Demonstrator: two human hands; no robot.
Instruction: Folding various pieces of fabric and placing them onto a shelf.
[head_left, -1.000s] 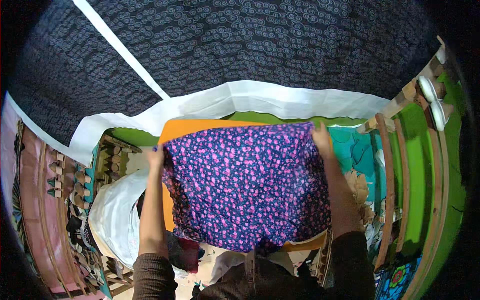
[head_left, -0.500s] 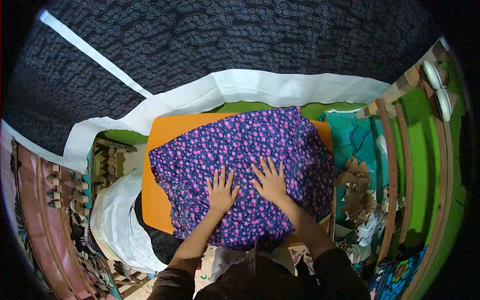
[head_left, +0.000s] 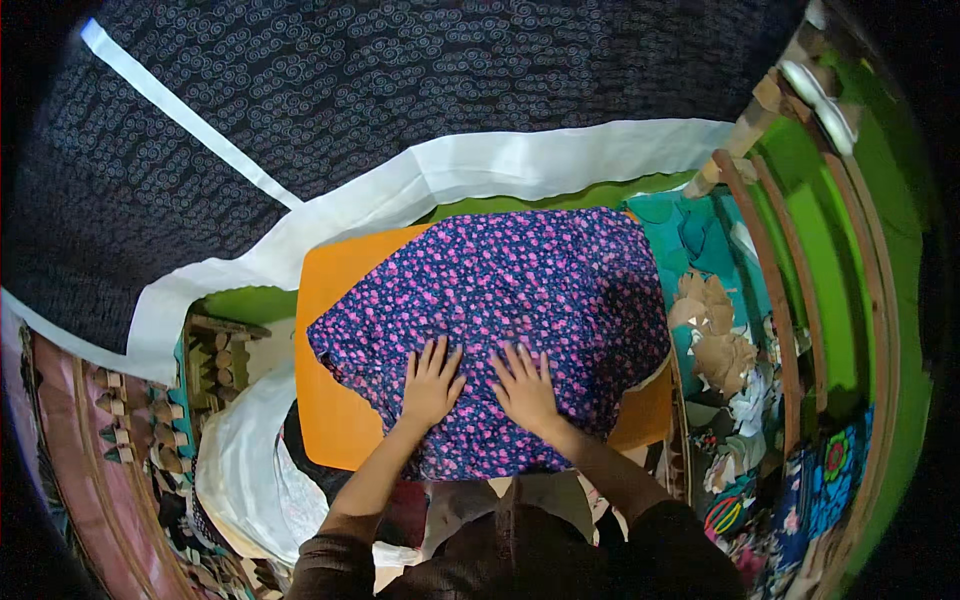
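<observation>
1. One dark-blue cloth (head_left: pixel 520 285) with pink flowers lies across the middle and far-right corner of the orange tabletop (head_left: pixel 335 410), reaching its near edge.
2. Left hand (head_left: pixel 430 387) rests palm-down on it, fingers straight and slightly apart.
3. Right hand (head_left: pixel 527 392) lies flat on it nearby, fingers likewise extended and spread.
</observation>
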